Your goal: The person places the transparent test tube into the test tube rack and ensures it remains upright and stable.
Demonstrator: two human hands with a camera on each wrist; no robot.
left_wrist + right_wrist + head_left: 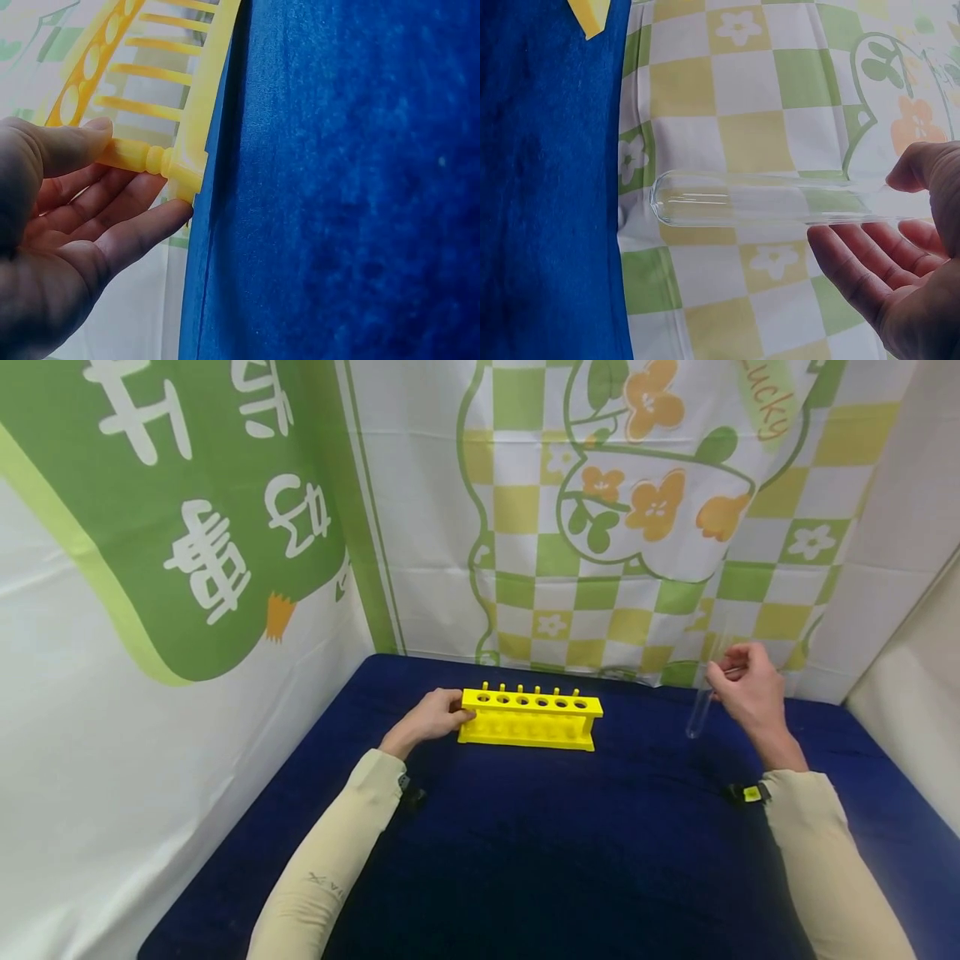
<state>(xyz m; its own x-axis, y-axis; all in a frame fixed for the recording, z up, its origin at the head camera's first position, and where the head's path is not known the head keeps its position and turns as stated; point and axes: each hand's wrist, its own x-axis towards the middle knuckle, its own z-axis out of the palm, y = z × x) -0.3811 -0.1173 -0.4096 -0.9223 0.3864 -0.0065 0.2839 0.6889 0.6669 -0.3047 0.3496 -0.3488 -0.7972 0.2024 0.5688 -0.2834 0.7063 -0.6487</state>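
A yellow test tube rack point(525, 743) stands on the dark blue cloth, with a row of round holes along its top bar and short pegs behind. My left hand point(433, 714) grips the rack's left end; in the left wrist view the thumb and fingers of the left hand point(75, 202) close around its end post. To the right of the rack, my right hand point(753, 689) pinches a clear glass test tube point(701, 710), held nearly upright with its rounded end down. The right wrist view shows the tube point(727, 199) between thumb and fingers of the right hand point(907, 255), looking empty.
The dark blue cloth point(525, 843) covers the table. A white curtain point(420, 527) with green and yellow checks hangs behind it, and a green-and-white printed curtain point(247, 710) closes off the left side.
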